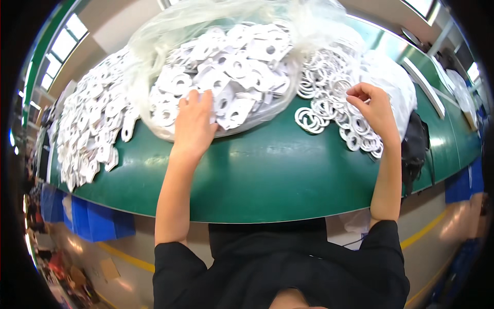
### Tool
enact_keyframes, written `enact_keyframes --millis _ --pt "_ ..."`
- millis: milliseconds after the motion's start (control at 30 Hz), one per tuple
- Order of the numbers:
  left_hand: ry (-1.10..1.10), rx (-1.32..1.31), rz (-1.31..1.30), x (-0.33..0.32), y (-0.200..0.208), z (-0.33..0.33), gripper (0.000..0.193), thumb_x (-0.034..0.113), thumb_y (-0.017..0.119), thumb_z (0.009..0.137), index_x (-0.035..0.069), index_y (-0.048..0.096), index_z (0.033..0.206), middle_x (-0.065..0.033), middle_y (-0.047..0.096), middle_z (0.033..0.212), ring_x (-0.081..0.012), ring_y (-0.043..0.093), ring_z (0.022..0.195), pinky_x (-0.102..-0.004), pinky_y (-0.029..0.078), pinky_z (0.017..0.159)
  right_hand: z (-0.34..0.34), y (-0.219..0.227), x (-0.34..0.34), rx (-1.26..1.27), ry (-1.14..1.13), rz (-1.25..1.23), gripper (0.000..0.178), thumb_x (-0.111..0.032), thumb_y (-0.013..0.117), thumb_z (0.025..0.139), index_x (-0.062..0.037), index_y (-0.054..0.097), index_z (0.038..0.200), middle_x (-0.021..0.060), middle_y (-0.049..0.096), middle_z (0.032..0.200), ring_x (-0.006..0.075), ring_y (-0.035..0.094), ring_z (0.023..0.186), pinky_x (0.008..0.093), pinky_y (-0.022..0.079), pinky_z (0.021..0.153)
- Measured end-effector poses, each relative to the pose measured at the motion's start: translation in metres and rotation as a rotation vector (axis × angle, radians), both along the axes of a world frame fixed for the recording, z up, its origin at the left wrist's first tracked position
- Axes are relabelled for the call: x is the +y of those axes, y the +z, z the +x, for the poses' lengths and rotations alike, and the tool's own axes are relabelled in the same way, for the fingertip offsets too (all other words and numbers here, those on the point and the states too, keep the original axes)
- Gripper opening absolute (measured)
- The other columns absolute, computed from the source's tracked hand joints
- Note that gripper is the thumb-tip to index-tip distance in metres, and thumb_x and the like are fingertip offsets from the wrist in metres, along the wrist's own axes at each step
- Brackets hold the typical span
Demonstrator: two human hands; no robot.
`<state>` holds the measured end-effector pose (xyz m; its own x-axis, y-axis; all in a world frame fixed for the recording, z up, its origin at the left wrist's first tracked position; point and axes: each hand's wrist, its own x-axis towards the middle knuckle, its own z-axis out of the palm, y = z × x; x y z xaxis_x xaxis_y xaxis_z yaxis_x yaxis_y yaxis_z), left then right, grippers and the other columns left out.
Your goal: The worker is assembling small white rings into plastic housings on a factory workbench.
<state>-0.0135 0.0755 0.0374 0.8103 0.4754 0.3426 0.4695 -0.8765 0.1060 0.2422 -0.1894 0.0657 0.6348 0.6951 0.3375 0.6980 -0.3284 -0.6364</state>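
Note:
My left hand (193, 123) rests on the near edge of a heap of white flat plates with round holes (218, 85). Its fingers are apart and nothing shows in its grasp. The heap lies in an opened clear plastic bag (146, 110). Over on the right, my right hand (374, 105) hovers at a pile of white rings (321, 69), thumb and fingers pinched together. Whether a ring is between those fingertips I cannot make out. Some loose rings (311, 120) lie nearer to me on the green tabletop (247, 175).
Another large pile of white holed pieces (90, 118) covers the left end of the table. Right of the rings lie a white plastic bag (393, 85), a black bag (414, 147) and a long white bar (424, 87). Blue bins (98, 219) stand below the left edge.

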Motion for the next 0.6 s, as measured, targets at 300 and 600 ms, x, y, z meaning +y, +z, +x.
enact_keyframes --millis 300,600 --pt "0.174 -0.097 -0.193 0.002 0.014 0.003 0.067 0.011 0.076 0.068 -0.001 0.046 0.126 -0.019 0.062 0.081 -0.0361 0.059 0.079 -0.0396 0.047 0.072 0.007 -0.007 -0.028 0.05 0.094 -0.616 0.019 -0.007 0.077 0.059 -0.001 0.065 0.074 0.0066 0.064 0.064 0.017 0.062 0.061 0.0296 0.048 0.058" --pt "-0.414 -0.55 -1.758 -0.069 0.01 0.043 0.033 0.031 0.052 0.097 0.004 0.056 0.115 -0.0086 0.064 0.105 -0.0145 0.061 0.093 -0.0288 0.049 0.083 0.005 0.004 -0.022 0.215 0.256 -0.443 0.015 -0.009 0.076 0.069 -0.002 0.064 0.076 0.0024 0.062 0.066 0.0104 0.058 0.062 0.0266 0.046 0.059"
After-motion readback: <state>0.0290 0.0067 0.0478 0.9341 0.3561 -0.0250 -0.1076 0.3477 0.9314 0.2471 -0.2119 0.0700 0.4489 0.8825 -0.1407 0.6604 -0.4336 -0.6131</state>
